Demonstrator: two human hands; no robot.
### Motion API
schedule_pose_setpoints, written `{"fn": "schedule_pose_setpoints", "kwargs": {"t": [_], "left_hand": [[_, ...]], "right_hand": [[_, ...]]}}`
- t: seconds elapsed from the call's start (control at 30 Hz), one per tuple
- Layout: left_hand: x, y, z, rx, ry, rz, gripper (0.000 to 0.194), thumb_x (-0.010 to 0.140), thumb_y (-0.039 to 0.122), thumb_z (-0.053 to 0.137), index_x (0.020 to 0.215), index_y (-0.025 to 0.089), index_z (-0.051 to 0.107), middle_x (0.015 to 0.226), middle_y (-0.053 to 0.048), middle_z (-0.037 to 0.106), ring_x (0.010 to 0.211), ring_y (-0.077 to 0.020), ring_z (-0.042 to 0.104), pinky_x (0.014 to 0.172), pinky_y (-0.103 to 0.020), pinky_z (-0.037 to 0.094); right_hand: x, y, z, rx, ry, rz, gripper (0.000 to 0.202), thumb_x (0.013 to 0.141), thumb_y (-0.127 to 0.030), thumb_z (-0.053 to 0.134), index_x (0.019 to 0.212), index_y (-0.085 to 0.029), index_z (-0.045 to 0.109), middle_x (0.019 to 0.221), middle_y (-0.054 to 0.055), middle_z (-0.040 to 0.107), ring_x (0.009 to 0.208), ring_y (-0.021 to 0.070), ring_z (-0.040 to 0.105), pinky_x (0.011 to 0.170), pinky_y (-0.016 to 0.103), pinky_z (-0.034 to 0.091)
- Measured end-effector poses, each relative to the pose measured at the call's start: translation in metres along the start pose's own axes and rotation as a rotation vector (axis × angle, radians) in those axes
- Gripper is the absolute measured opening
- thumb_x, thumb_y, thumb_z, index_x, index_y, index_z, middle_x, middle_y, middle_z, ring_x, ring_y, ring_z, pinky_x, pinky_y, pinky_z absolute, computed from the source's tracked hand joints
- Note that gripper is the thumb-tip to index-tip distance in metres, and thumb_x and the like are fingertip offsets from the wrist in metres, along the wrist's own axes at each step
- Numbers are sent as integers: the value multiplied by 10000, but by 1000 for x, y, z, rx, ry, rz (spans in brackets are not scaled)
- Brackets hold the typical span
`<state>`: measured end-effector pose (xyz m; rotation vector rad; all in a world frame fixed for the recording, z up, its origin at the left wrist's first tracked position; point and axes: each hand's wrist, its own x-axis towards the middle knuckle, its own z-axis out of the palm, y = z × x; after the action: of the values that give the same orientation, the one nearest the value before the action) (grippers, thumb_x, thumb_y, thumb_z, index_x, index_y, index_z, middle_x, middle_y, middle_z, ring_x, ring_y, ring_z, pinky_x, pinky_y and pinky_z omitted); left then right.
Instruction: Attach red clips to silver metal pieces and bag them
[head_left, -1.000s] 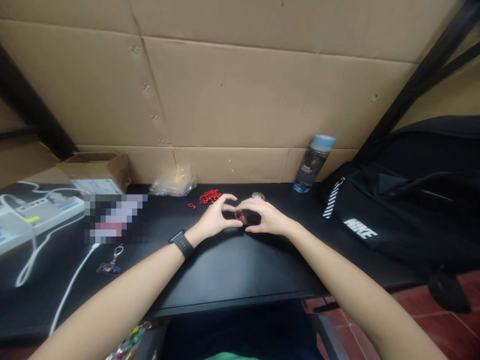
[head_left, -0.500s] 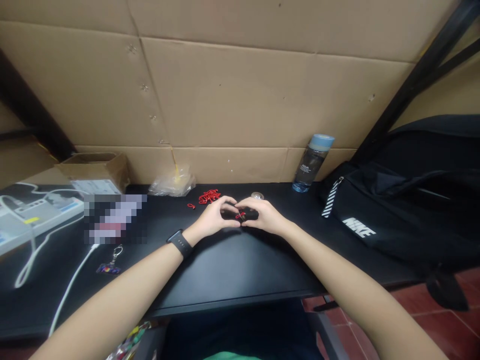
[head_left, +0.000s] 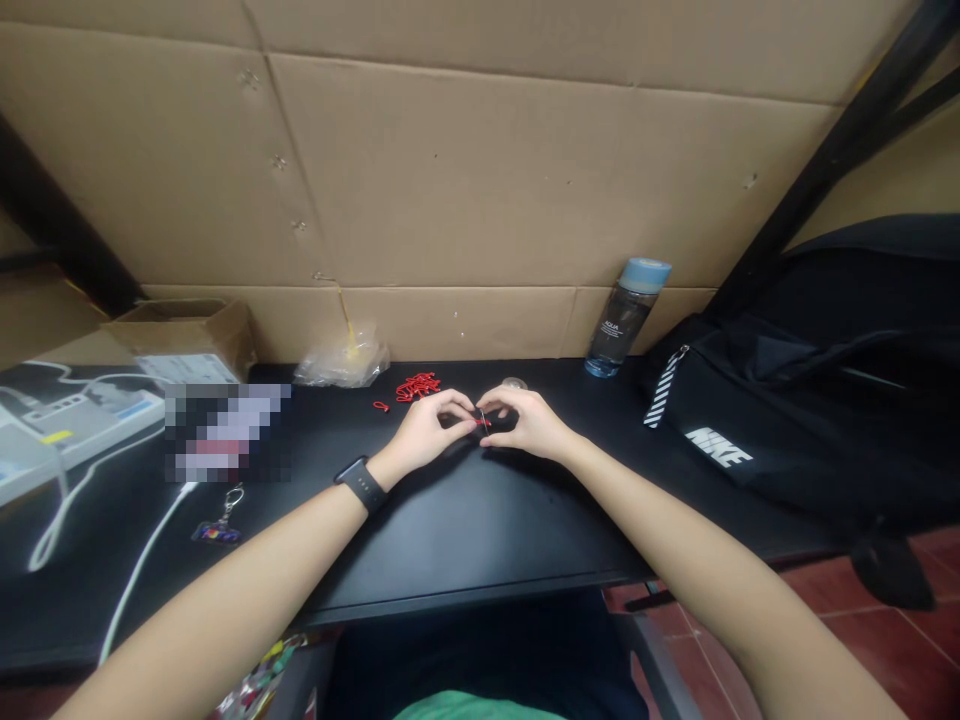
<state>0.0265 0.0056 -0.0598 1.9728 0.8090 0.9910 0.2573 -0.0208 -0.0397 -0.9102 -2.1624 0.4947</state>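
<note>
From my seat I see the black bench [head_left: 450, 540] first, then the black bag [head_left: 810, 390] on its right and the blue-capped bottle [head_left: 622, 325] beside it. Mid-bench, my right hand [head_left: 534, 425] pinches a thin piece [head_left: 484, 423] between thumb and finger; my left hand [head_left: 426, 432] meets it, fingertips close together — on what, I can't tell. Behind lies the red loop pile [head_left: 418, 387]; smallest, a red bit [head_left: 485, 422] shows between both hands.
</note>
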Motion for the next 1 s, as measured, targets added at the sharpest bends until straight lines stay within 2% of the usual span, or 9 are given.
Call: {"fn": "schedule_pose_setpoints", "kwargs": {"t": [0.3,0.47,0.63,0.73,0.83,0.93,1.0], "left_hand": [[3,1,-5,27,31,-9,312,822,274,741,1081,208,580,882,-18,776,924,-220,744,987,-386,505],[1,5,-2,45,76,-14,322,821,284,748,1085,212,579,880,-11,772,922,-219,739,1016,-397,477],[-1,10,0,31,149,-9,335,797,290,776,1057,212,581,840,3,760,883,-214,746,1003,-386,484],[-1,13,0,22,152,3,343,791,281,769,1065,211,577,856,5,755,856,-209,752,941,-358,514],[-2,15,-2,47,146,6,354,794,284,759,1086,218,569,860,6,756,841,-208,751,883,-341,529],[-2,15,-8,141,146,25,329,809,270,739,1090,229,573,849,19,762,873,-203,744,933,-346,506],[-2,14,-12,200,142,41,305,817,254,722,1086,235,580,849,27,765,901,-200,740,959,-346,491]], "right_hand": [[1,-3,-3,19,12,19,483,732,-276,872,1147,-200,637,1088,69,695,966,209,715,835,333,590],[-1,-3,0,85,-21,78,436,736,-274,855,1079,-200,595,1038,43,676,880,177,713,808,312,585],[-2,-8,-1,37,-42,80,370,755,-333,858,992,-207,603,962,24,716,878,187,706,791,306,556],[-1,-8,-1,-21,-53,63,331,771,-368,849,964,-205,636,976,30,733,881,189,695,780,302,540],[-1,-7,-1,-48,-101,-9,310,789,-372,839,993,-207,673,998,35,739,911,194,691,835,320,534],[-1,-5,-1,-59,-128,-73,287,810,-347,827,1022,-211,689,1053,47,735,966,202,686,886,334,527],[-2,-2,-1,-99,-121,-64,248,833,-312,801,1035,-212,697,1061,56,731,964,207,682,867,337,530]]}}
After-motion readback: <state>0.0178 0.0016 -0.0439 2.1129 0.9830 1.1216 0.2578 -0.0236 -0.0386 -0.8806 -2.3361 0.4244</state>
